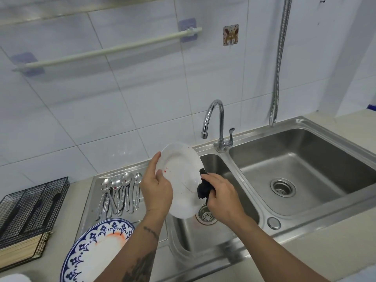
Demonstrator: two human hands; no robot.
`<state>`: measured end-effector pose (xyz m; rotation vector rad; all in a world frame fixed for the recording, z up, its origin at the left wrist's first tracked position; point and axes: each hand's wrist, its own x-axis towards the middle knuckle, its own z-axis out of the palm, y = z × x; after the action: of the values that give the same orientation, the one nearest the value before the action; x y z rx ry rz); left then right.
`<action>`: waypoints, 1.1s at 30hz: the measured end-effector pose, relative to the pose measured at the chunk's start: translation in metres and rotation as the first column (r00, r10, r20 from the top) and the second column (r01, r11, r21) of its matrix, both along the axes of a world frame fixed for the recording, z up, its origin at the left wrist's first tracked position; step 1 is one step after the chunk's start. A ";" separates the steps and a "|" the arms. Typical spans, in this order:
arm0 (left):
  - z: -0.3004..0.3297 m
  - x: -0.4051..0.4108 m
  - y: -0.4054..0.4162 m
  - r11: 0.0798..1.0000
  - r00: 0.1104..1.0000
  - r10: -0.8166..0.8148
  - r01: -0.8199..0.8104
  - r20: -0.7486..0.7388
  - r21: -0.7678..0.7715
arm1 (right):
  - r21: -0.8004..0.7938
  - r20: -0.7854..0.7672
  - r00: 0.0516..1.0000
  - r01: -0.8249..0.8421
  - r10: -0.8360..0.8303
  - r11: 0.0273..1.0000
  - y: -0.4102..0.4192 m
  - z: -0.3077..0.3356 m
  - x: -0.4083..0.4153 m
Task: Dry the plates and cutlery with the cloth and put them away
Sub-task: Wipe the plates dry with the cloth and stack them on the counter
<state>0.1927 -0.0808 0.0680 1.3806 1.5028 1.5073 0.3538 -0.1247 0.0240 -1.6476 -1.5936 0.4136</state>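
My left hand grips the left rim of a white plate with small red specks, held tilted above the left sink basin. My right hand clutches a dark cloth and presses it against the plate's right edge. Several spoons lie side by side on the steel drainboard to the left. A blue-patterned plate with an orange smear rests at the drainboard's near end, partly hidden by my left forearm.
A black wire cutlery basket with wooden chopsticks stands on the counter at far left. The chrome tap rises behind the double sink; the right basin has a drain strainer. A towel rail and a hose hang on the tiled wall.
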 end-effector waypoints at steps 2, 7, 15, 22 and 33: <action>0.004 -0.003 -0.004 0.996 0.994 0.020 -0.010 0.110 -0.091 | 0.021 0.008 1.000 -0.024 0.024 0.999 0.002 0.003 -0.006; 0.003 -0.020 -0.008 0.969 0.955 0.025 0.049 0.294 -0.241 | -0.081 0.174 0.978 -0.105 0.118 0.991 0.008 0.005 -0.017; 0.023 -0.055 -0.009 0.969 0.889 0.034 0.083 0.457 -0.234 | -0.223 0.272 0.867 -0.366 0.418 0.904 -0.010 0.028 -0.084; 0.025 -0.105 -0.014 0.962 0.841 0.069 0.086 0.536 -0.260 | -0.260 0.654 0.718 -0.081 0.237 0.962 0.021 0.029 -0.107; 0.024 -0.169 -0.020 0.951 0.835 0.047 0.131 0.549 -0.281 | -0.222 0.158 0.880 -0.410 0.448 0.885 0.013 0.043 -0.199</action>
<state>0.0239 -0.1009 0.0921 0.7012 1.2518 1.4054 0.1545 -0.1120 0.0674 -1.4941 -2.1471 0.6520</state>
